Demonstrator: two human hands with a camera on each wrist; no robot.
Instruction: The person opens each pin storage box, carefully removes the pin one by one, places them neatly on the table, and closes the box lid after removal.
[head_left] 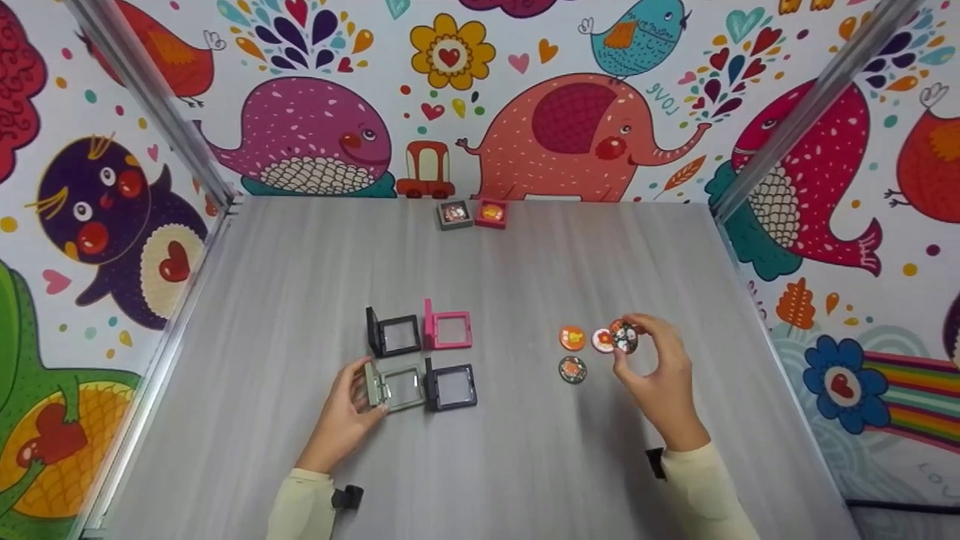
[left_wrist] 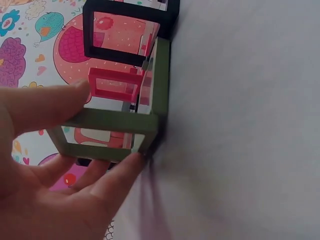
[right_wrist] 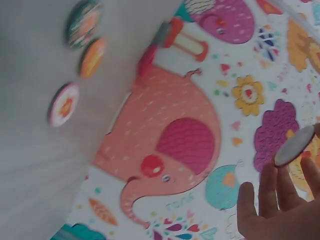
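Note:
In the head view my left hand (head_left: 345, 412) grips the raised lid of a green display box (left_wrist: 115, 119), thumb on one side and fingers on the other. The box's clear-windowed base lies on the table. Beside it stand a black box (head_left: 373, 331), a pink box (head_left: 429, 325) and a dark box (head_left: 430, 385), all with lids up. My right hand (head_left: 664, 382) pinches a dark floral round badge (head_left: 624, 337) above the table; its pale back (right_wrist: 295, 146) faces the right wrist camera. Near it lie an orange badge (head_left: 571, 337), a white-rimmed flower badge (head_left: 601, 340) and a dark green badge (head_left: 573, 370).
At the table's back edge, a grey box (head_left: 454, 214) and a red-pink box (head_left: 492, 214) stand side by side, each with a picture inside. Patterned walls and metal posts (head_left: 161, 105) border the grey table (head_left: 525, 457).

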